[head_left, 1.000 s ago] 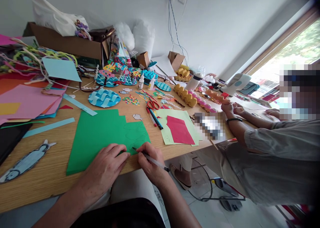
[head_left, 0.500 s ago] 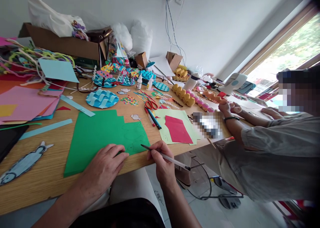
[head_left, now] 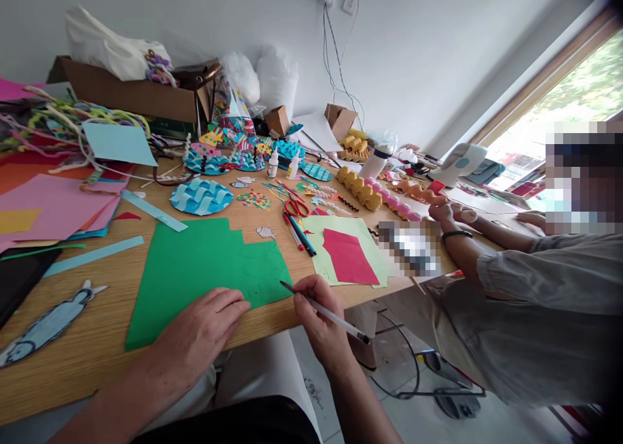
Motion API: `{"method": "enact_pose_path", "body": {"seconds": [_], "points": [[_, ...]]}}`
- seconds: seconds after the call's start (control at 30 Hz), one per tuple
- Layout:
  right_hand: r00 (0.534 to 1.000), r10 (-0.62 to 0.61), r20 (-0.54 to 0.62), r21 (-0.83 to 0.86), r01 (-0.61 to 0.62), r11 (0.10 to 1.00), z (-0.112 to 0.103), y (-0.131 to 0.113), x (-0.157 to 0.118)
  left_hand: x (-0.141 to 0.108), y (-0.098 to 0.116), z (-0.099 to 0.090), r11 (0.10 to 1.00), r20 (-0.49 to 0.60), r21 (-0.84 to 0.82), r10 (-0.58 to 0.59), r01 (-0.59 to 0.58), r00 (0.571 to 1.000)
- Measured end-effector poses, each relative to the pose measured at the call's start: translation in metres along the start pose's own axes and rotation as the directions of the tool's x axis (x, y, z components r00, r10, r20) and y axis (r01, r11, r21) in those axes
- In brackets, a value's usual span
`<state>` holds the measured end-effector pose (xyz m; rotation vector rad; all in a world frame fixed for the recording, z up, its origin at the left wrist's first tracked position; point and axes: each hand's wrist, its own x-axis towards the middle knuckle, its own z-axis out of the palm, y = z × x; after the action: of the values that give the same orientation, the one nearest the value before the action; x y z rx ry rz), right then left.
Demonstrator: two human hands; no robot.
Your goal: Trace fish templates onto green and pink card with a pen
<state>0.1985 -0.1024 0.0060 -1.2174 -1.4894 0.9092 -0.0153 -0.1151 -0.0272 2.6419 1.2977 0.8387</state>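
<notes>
Flat on the wooden table lies a green sheet of paper (head_left: 189, 265) with a stepped upper right edge. Faint fish-like outlines are drawn on its right part. My left hand (head_left: 209, 320) rests palm down on the sheet's lower edge, fingers stretched out and close together. In my right hand (head_left: 318, 311) is a pen (head_left: 335, 317), gripped between thumb and fingers. Its dark tip points left, near the sheet's right edge; whether it touches the paper I cannot tell. Right of the sheet, a red paper piece (head_left: 349, 259) lies on a light green sheet (head_left: 316, 236).
Red-handled scissors (head_left: 296, 207) and markers (head_left: 302, 233) lie beyond the green sheet. A blue woven paper fish shape (head_left: 201, 195), glue bottles (head_left: 273, 165) and coloured papers (head_left: 58, 200) are around it. At the right sits another person (head_left: 549, 295), hands at an orange egg-carton strip (head_left: 421, 192).
The view has shifted slightly. My right hand and the pen have moved a little to the right, towards the sheet's edge. My left hand stays on the green paper.
</notes>
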Motion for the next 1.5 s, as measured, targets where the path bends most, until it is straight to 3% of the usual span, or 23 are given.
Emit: {"method": "enact_pose_path", "body": {"seconds": [0.17, 0.3, 0.5, 0.83, 1.03, 1.5], "points": [[0.995, -0.003, 0.102, -0.024, 0.006, 1.0, 0.004, -0.01, 0.023, 0.017, -0.015, -0.025, 1.0, 0.071, 0.006, 0.026, -0.026, 0.997], [0.99, 0.016, 0.142, -0.027, -0.013, 1.0, 0.015, -0.008, 0.043, 0.043, -0.025, -0.041, 0.999, 0.212, 0.005, 0.034, -0.036, 0.977], [0.982, 0.043, 0.185, -0.148, -0.015, 0.989, 0.027, -0.003, 0.055, 0.062, -0.036, -0.038, 1.0, 0.338, -0.027, 0.009, 0.0, 0.941], [0.981, -0.007, 0.193, -0.278, 0.062, 0.959, 0.034, 0.006, 0.054, 0.059, -0.047, -0.028, 0.993, 0.306, -0.013, 0.115, -0.116, 0.945], [0.982, 0.0, 0.189, -0.293, 0.057, 0.954, 0.035, 0.008, 0.052, 0.053, -0.047, -0.022, 0.994, 0.213, -0.027, 0.105, -0.102, 0.971], [0.982, -0.035, 0.188, -0.301, 0.092, 0.949, 0.036, 0.008, 0.053, 0.047, -0.053, -0.015, 0.992, 0.151, -0.093, 0.102, -0.089, 0.983]]}}
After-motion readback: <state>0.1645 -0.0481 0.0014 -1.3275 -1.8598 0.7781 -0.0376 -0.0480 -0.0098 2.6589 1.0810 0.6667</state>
